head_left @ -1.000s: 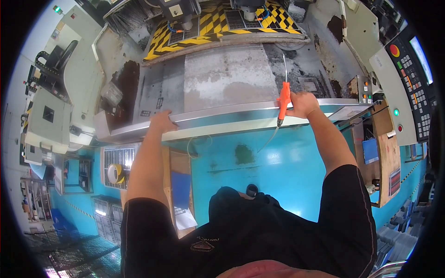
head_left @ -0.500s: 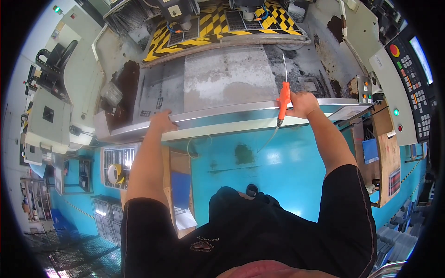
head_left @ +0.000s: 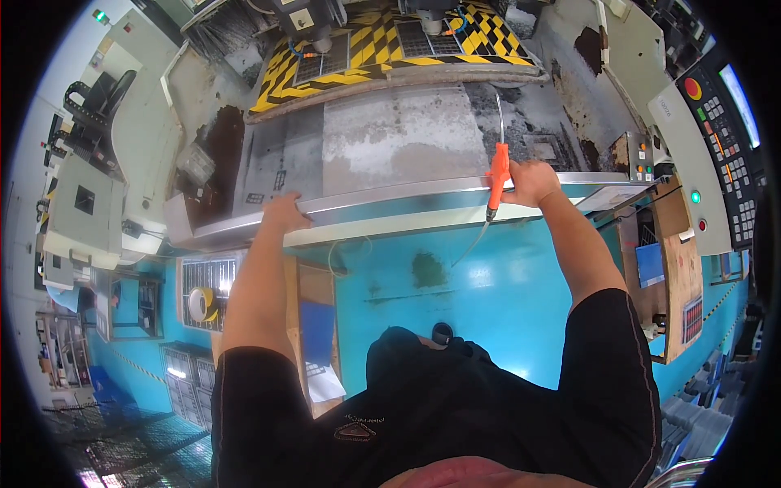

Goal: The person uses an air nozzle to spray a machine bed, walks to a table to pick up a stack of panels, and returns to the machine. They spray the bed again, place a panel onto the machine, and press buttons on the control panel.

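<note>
In the head view, the only one there is, I see the right hand (head_left: pixel 533 184) closed round an orange air gun (head_left: pixel 499 171), its fingers partly hidden behind the handle; whether the trigger is pressed, I can't tell. The gun stands nearly upright at the metal rail (head_left: pixel 390 191) along the machine's front, toward that rail's right end, its thin nozzle (head_left: pixel 500 118) reaching over the grey bed (head_left: pixel 399 130) and pointing away from the person. The left hand (head_left: pixel 285 214) rests on the rail nearer its left end, thumb apart from the fingers, no loose thing in it. To handle the gun well, I'd keep the nozzle turned inward, the grip firm but the trigger finger light, and let the hose (head_left: pixel 472 248) hang free so it won't snag under the rail. That rail is the main thing in the way, since both arms must reach across it. Two tool heads (head_left: pixel 322 42) hang above the striped cover (head_left: pixel 382 61) at the bed's back edge, worth steering clear of. A button box (head_left: pixel 643 159) sits by the rail's right end, where an elbow might knock it; the control panel (head_left: pixel 716 130) stands further right.
</note>
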`<state>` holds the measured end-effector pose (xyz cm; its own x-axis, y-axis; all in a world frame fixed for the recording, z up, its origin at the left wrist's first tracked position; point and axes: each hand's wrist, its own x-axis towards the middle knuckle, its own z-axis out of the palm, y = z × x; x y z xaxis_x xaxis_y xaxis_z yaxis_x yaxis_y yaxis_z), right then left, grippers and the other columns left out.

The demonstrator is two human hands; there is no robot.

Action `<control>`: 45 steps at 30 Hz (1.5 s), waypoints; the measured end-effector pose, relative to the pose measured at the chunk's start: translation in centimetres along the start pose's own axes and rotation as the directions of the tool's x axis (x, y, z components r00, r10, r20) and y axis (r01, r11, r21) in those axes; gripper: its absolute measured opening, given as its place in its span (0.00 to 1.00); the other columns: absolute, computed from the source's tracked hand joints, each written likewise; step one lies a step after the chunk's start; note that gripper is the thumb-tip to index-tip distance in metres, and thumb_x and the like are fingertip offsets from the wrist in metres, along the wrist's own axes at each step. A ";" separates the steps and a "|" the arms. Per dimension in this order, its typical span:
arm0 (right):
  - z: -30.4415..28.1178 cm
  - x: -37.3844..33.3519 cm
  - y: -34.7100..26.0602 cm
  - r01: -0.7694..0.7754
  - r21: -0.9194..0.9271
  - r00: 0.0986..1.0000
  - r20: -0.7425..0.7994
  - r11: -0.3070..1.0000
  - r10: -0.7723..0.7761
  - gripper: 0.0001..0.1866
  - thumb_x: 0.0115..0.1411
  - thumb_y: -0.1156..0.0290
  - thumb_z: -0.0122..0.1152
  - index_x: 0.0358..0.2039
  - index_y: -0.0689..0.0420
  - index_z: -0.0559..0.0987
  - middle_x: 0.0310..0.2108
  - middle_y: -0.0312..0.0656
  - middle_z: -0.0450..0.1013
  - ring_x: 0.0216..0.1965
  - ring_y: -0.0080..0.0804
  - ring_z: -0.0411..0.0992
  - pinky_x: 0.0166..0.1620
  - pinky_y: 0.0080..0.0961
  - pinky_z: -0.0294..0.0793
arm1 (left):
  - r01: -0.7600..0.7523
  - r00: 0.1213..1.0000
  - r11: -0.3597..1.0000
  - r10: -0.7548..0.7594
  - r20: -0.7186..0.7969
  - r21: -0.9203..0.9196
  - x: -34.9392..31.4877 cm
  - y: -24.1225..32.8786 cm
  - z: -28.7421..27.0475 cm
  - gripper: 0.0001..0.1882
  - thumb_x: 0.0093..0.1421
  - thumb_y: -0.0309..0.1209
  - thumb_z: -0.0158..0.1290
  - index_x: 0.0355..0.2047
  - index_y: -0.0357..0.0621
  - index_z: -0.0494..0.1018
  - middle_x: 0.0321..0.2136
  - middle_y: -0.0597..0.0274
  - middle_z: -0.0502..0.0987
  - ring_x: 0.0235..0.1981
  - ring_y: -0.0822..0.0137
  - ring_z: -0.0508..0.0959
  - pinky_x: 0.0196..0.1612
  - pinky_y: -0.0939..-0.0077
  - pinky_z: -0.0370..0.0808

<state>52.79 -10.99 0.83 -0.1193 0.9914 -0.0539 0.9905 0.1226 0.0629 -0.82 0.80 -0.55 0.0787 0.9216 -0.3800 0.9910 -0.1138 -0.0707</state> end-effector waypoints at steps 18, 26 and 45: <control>-0.1 -0.1 -0.1 0.006 -0.005 1.000 -0.001 1.000 -0.006 0.32 0.51 0.35 0.57 0.37 0.55 0.77 0.33 0.48 0.80 0.37 0.48 0.79 0.41 0.43 0.78 | -0.017 1.000 1.000 0.017 -0.021 -0.004 0.3 -0.4 0.4 0.49 0.38 0.50 0.67 0.63 0.54 0.67 0.53 0.50 0.77 0.58 0.52 0.74 0.61 0.55 0.66; 0.0 0.0 0.0 0.020 0.031 1.000 0.009 0.999 -0.020 0.32 0.50 0.35 0.58 0.37 0.55 0.77 0.32 0.49 0.80 0.37 0.49 0.79 0.41 0.44 0.78 | 0.018 1.000 1.000 -0.018 -0.007 -0.002 0.4 -0.4 0.5 0.49 0.38 0.53 0.68 0.62 0.54 0.69 0.52 0.53 0.77 0.59 0.54 0.72 0.63 0.56 0.63; 0.3 -0.1 0.1 0.006 0.008 1.000 -0.030 1.000 -0.006 0.33 0.51 0.34 0.57 0.36 0.55 0.77 0.32 0.48 0.80 0.36 0.49 0.79 0.41 0.43 0.79 | -0.007 0.999 1.000 0.006 -0.044 -0.015 0.6 -0.7 0.9 0.50 0.37 0.53 0.69 0.63 0.56 0.68 0.51 0.55 0.79 0.58 0.54 0.73 0.62 0.55 0.64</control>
<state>52.88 -11.05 0.56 -0.1274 0.9916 -0.0239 0.9902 0.1286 0.0547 -1.52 1.12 -1.54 0.0896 0.9363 -0.3396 0.9920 -0.1144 -0.0539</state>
